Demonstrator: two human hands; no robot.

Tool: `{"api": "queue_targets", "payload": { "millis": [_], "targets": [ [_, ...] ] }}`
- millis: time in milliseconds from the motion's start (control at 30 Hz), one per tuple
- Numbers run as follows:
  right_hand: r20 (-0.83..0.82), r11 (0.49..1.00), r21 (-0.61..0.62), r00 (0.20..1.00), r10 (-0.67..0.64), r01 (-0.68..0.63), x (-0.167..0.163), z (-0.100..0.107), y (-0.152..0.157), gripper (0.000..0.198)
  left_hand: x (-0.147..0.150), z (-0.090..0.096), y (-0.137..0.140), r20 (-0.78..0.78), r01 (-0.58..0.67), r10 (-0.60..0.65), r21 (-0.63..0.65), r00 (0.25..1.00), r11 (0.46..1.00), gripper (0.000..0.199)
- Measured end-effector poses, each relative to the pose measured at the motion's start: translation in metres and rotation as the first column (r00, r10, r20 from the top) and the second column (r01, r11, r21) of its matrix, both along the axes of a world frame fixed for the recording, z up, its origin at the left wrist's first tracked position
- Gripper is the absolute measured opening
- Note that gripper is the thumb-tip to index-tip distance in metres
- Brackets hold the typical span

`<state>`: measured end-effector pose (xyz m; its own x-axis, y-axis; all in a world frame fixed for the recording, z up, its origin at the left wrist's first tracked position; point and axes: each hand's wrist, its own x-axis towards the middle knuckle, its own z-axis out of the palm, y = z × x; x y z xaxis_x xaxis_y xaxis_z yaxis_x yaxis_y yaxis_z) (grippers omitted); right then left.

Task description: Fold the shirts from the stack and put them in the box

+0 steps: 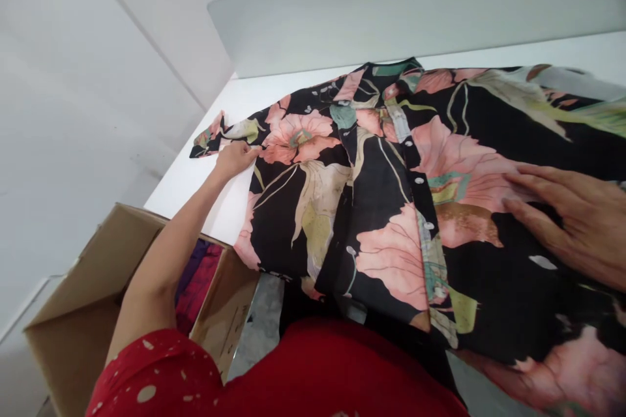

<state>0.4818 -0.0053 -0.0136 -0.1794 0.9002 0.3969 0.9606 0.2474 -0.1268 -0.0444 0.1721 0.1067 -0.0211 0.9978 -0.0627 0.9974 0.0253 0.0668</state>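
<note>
A black shirt (381, 176) with large pink flowers lies spread out, its collar at the far side and its front edge hanging over the table's near edge. White buttons run down its front placket. My left hand (236, 159) pinches the fabric at the underarm, where the left-hand sleeve meets the body. On the right-hand side, my right hand (577, 218) rests flat on the shirt, palm down with fingers stretched out. The far end of the right-hand sleeve runs towards the frame's edge.
An open cardboard box (235, 293) stands below my left arm, with red and purple cloth (198, 283) inside. A pale panel (391, 13) rises along the back of the white table (195, 192). A white wall (88, 78) is at the left.
</note>
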Motion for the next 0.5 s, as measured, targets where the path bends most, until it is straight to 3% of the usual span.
{"api": "queue_targets", "payload": {
  "millis": [200,367,500],
  "targets": [
    [0.025,0.999,0.007,0.999,0.045,-0.046,0.000,0.002,0.001,0.064,0.001,-0.015,-0.009,0.036,-0.054,0.054,0.000,0.998,0.999,0.019],
    [0.040,0.999,0.012,0.999,0.037,-0.037,-0.003,0.008,0.001,0.066,-0.008,-0.023,0.004,-0.036,-0.141,0.147,0.127,0.988,0.982,0.024],
    [0.030,0.999,-0.007,0.999,0.041,-0.040,-0.004,0.010,0.000,0.071,-0.014,-0.023,-0.006,-0.003,-0.094,0.095,0.137,0.995,0.986,0.026]
  ]
}}
